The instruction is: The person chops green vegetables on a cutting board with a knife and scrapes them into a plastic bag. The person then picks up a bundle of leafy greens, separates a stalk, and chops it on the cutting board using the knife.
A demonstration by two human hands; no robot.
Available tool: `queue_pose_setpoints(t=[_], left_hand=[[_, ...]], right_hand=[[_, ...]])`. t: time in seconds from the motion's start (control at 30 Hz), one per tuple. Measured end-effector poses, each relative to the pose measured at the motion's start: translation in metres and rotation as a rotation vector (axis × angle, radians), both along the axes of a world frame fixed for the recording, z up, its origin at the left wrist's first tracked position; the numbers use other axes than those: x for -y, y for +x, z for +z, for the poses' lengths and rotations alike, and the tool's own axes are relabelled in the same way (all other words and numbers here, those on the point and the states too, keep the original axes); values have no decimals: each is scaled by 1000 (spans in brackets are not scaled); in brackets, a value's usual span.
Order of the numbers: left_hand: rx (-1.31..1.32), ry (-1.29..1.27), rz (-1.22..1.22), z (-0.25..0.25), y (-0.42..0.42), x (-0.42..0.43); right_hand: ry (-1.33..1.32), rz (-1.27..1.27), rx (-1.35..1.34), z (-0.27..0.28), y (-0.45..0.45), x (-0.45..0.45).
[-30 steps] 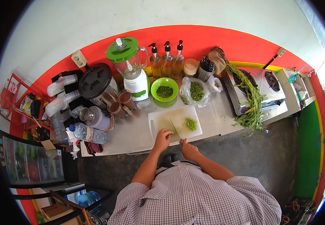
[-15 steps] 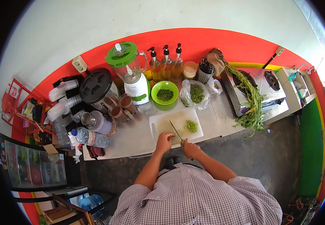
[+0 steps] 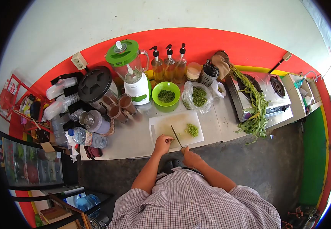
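Observation:
My right hand (image 3: 193, 158) is wrapped round the handle of a kitchen knife (image 3: 176, 135). The blade points away from me across a white cutting board (image 3: 159, 124). Left of the blade, my left hand (image 3: 163, 144) is over the board's near edge with its fingertips pinched together; whatever they hold is too small to name. A small heap of chopped green vegetable (image 3: 192, 130) lies on the board, right of the knife. Just behind the board stand a green bowl (image 3: 156, 100) with dark chopped greens in it and a clear plastic bag (image 3: 187, 91) of cut greens.
A blender (image 3: 136, 89), several pump bottles (image 3: 169, 66) and a knife holder (image 3: 208, 78) line the wall. At right, long leafy stalks (image 3: 255, 101) lie over a gas stove (image 3: 274, 95). Brown cups (image 3: 116, 113), a water bottle (image 3: 91, 138) and a black-lidded container (image 3: 96, 84) crowd the left.
My left hand has shifted a little left. The right hand and knife have drawn slightly back towards me. The whole view has moved slightly.

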State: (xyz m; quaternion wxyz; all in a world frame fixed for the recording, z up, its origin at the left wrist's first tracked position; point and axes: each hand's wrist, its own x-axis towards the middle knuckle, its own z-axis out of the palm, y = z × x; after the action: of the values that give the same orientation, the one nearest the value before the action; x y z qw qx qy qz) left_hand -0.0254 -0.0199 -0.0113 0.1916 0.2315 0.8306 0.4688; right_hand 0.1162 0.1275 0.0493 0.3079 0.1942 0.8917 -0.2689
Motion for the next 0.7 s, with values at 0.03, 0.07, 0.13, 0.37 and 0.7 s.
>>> queue_pose_setpoints(t=[0.03, 0.07, 0.13, 0.37, 0.7], left_hand=[[2, 1, 3, 0, 0, 0], [-1, -5, -4, 0, -1, 0], [-1, -7, 6, -1, -1, -2], [-2, -11, 25, -2, -2, -2], [4, 21, 81, -10, 1, -5]], right_hand=[[1, -20, -10, -4, 3, 1], [4, -14, -8, -8, 4, -3], [-22, 0, -52, -1, -2, -12], [15, 74, -53, -9, 4, -11], [57, 65, -8, 7, 6, -7]])
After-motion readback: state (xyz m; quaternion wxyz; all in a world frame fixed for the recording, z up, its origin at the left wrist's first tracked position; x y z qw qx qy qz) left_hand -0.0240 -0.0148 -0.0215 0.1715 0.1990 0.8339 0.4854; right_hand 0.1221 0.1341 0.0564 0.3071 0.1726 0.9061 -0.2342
